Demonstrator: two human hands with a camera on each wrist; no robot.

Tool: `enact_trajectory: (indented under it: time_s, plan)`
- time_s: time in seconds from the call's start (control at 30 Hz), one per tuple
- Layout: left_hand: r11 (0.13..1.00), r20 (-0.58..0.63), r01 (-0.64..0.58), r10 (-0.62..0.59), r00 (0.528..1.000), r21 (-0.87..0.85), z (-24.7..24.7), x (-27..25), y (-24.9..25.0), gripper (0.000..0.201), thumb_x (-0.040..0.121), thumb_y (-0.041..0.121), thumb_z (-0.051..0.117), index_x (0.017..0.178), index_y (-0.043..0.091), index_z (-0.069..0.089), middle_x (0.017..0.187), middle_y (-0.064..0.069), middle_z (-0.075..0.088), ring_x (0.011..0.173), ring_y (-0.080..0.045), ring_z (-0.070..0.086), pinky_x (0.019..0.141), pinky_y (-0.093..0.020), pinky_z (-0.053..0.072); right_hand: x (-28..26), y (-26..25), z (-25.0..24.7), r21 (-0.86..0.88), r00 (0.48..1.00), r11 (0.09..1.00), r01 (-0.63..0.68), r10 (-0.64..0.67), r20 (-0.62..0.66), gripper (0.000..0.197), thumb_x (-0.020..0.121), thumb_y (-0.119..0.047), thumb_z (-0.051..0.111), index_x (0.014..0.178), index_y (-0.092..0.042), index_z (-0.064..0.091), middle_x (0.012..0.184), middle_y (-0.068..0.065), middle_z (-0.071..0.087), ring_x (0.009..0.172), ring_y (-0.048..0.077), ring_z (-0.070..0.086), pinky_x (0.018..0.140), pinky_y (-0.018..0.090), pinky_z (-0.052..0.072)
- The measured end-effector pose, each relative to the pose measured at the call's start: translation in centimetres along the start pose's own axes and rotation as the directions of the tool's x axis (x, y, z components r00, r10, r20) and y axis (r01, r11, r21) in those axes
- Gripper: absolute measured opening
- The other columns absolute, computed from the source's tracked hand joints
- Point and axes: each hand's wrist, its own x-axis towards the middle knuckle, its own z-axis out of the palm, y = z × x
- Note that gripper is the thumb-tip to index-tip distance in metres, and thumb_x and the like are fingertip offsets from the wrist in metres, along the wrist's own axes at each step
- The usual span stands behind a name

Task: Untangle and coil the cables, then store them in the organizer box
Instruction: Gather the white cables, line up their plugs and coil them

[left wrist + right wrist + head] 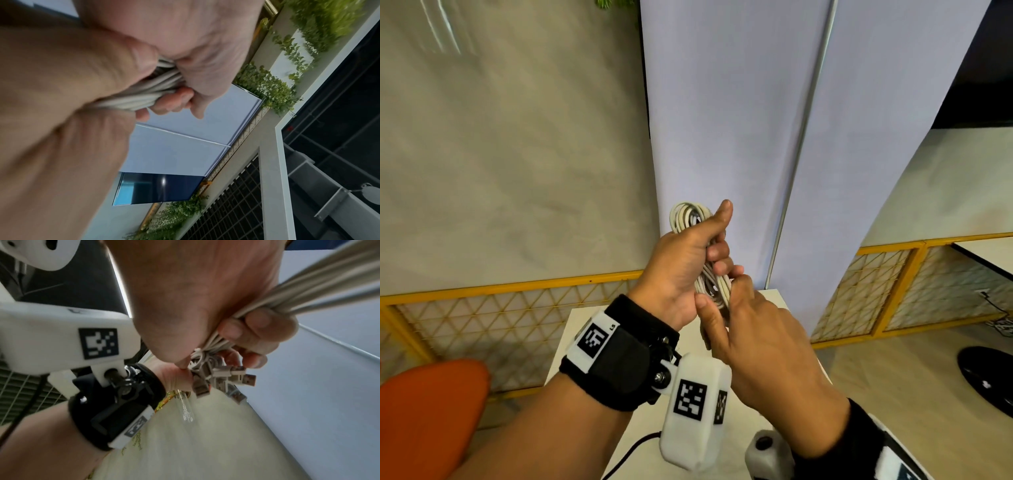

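Closest to the camera, the right hand reaches up from the lower right of the head view, its fingers and thumb curled round the lower end of a bundle of off-white cables. The right wrist view shows that end more plainly: the strands run through the closed fist, and a cluster of grey USB plugs hangs out just below the fingers. Just beyond, the left hand grips the middle of the same bundle, fingers wrapped over the strands and the thumb pointing up beside the looped top, which stands above the fist. In the left wrist view the cables pass between palm and curled fingers, so both hands hold the one coil, touching each other, in the air above a white table. Each wrist wears a black strap; the left one carries a white camera housing printed with square black-and-white markers. An orange seat sits at the lower left beside the table. Behind the table runs a yellow-framed lattice fence, and past it stand a beige wall and pale lilac panels split by a thin metal pole. The organizer box does not show in any view.
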Motion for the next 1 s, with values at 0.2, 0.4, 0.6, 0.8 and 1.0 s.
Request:
enact_trajectory:
  time_s: [0.2, 0.4, 0.6, 0.8, 1.0]
  plan:
    - [0.996, 0.008, -0.086, 0.086, 0.996, 0.039, 0.6, -0.2, -0.2, 0.045, 0.085, 0.016, 0.073, 0.052, 0.017, 0.042, 0.044, 0.003, 0.025, 0.039, -0.013, 0.024, 0.046, -0.027, 0.038, 0.3, 0.6, -0.8, 0.296, 0.987, 0.942, -0.158, 0.153, 0.038, 0.04, 0.08, -0.057, 0.05, 0.106, -0.029, 0.038, 0.104, -0.01, 0.047, 0.09, 0.014, 0.055, 0.077, 0.039, 0.051]
    - [0.988, 0.018, -0.116, 0.115, 0.993, 0.097, 1.5, -0.5, -1.4, 0.046, 0.085, 0.008, 0.068, 0.05, 0.017, 0.04, 0.042, 0.001, 0.026, 0.037, -0.013, 0.022, 0.049, -0.03, 0.024, 2.1, 1.1, -1.8, 0.482, 0.991, 0.867, -0.125, 0.089, 0.097, 0.051, 0.066, -0.025, 0.08, 0.106, -0.027, 0.049, 0.095, -0.01, 0.062, 0.086, 0.006, 0.064, 0.073, 0.03, 0.058]
    - [0.973, 0.115, -0.177, 0.161, 0.98, 0.146, 1.3, -0.7, -1.3, 0.042, 0.086, 0.02, 0.073, 0.05, 0.017, 0.051, 0.051, -0.006, 0.049, 0.052, -0.018, 0.051, 0.061, -0.03, 0.046, 3.1, 0.9, -2.6, 0.724, 0.963, 0.641, -0.255, 0.099, 0.251, 0.019, 0.064, 0.012, 0.06, 0.074, -0.004, 0.058, 0.051, 0.01, 0.057, 0.043, 0.019, 0.053, 0.046, 0.029, 0.043]
    - [0.972, 0.294, -0.22, 0.186, 0.938, 0.084, 0.4, -0.6, 0.6, 0.019, 0.081, 0.015, 0.076, 0.099, 0.014, 0.069, 0.065, -0.007, 0.062, 0.062, -0.022, 0.063, 0.067, -0.033, 0.053, 2.7, 0.1, -2.2, 0.779, 0.947, 0.571, -0.261, -0.008, 0.323, 0.012, 0.074, 0.006, 0.066, 0.064, 0.006, 0.06, 0.053, 0.014, 0.056, 0.048, 0.024, 0.048, 0.051, 0.029, 0.04]
    - [0.998, 0.272, -0.056, 0.06, 0.96, -0.022, 0.3, -0.6, 1.4, 0.035, 0.085, 0.03, 0.073, 0.067, 0.017, 0.047, 0.051, 0.003, 0.033, 0.038, -0.01, 0.031, 0.044, -0.023, 0.035, 2.9, -0.4, -1.7, 0.76, 0.927, 0.585, -0.283, -0.038, 0.374, 0.025, 0.077, -0.003, 0.069, 0.056, -0.005, 0.057, 0.054, 0.018, 0.054, 0.049, 0.027, 0.044, 0.051, 0.029, 0.035]
